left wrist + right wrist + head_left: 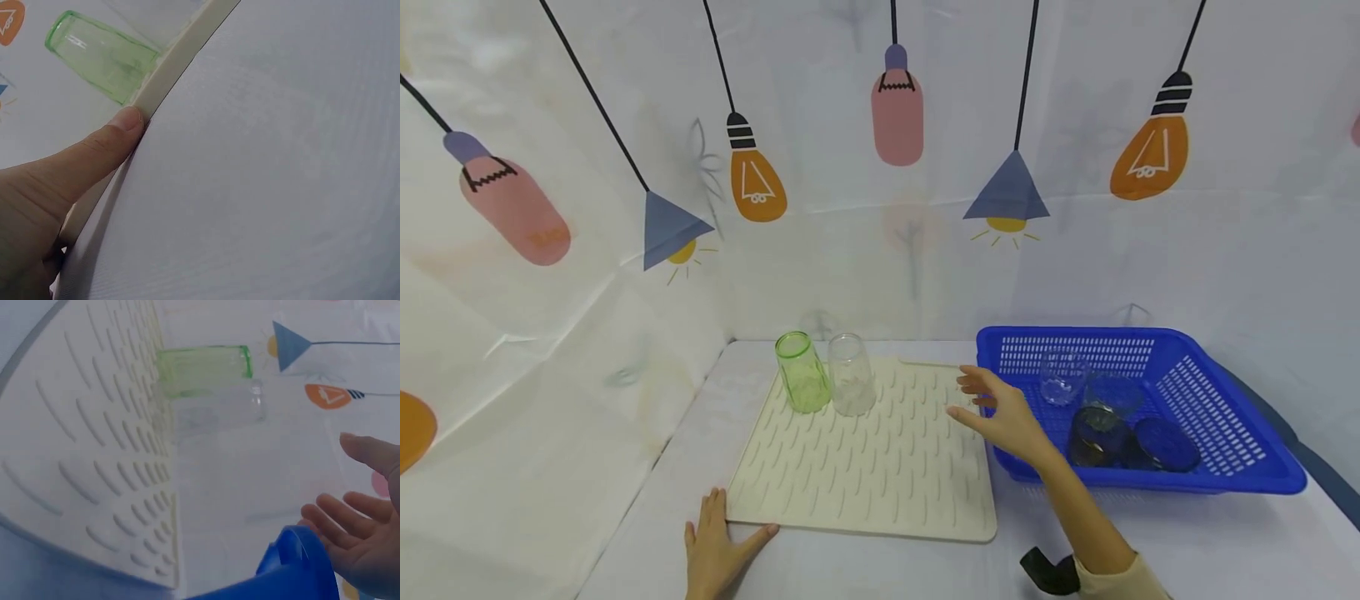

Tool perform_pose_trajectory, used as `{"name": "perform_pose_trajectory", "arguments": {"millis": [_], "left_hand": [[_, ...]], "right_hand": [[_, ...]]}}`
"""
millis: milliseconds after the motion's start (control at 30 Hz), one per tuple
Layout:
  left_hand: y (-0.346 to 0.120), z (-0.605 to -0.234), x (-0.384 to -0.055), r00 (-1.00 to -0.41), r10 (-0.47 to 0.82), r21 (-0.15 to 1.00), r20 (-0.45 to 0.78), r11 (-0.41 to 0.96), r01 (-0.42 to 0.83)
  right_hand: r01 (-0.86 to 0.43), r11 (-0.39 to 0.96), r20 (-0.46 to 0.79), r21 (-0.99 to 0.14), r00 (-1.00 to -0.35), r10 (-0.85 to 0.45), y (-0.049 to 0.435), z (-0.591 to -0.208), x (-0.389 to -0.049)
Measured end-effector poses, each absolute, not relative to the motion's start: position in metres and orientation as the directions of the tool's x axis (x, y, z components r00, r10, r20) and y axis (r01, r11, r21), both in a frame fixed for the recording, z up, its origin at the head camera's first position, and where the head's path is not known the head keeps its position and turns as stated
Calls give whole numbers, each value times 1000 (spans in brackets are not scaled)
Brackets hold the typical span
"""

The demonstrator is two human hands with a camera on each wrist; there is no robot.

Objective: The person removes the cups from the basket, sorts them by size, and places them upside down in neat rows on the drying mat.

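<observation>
A cream drying mat (880,475) with raised ridges lies on the white table. At its back left stand a green glass (805,379) and a clear glass (852,379), side by side. My left hand (717,546) touches the mat's front left corner, fingers and thumb spread; in the left wrist view the thumb (94,153) lies against the mat's edge. Over the mat's right side, beside the blue basket (1150,479), my right hand (1003,421) is held in the air with nothing in it. Its fingers (337,519) are parted from the thumb.
Inside the basket are a clear tumbler (1063,379), another clear glass (1112,392), a dark glass (1097,437) and a dark blue glass (1165,443). Behind the table hangs a white sheet (835,275) printed with lamps. A black strap (1048,573) is near the right sleeve.
</observation>
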State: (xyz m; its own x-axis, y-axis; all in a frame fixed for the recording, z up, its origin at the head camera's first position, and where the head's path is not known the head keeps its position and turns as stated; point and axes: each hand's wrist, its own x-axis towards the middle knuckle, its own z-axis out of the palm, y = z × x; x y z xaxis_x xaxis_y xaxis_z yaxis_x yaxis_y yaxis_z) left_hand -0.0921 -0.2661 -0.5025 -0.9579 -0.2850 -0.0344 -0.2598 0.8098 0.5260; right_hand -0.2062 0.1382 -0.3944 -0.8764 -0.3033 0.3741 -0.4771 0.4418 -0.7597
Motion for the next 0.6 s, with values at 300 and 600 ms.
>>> {"name": "perform_pose_trajectory", "arguments": {"millis": [300,600], "left_hand": [[-267,-498,-93,-960,-274,606,-56,755,-251],[-268,-495,-98,-963,-270,645,-21,732,-219]], "right_hand": [[-454,515,421,-727,-888,-188,180,-401,-192],[-386,599,393,-701,-911,-128,214,-410,-179]]}}
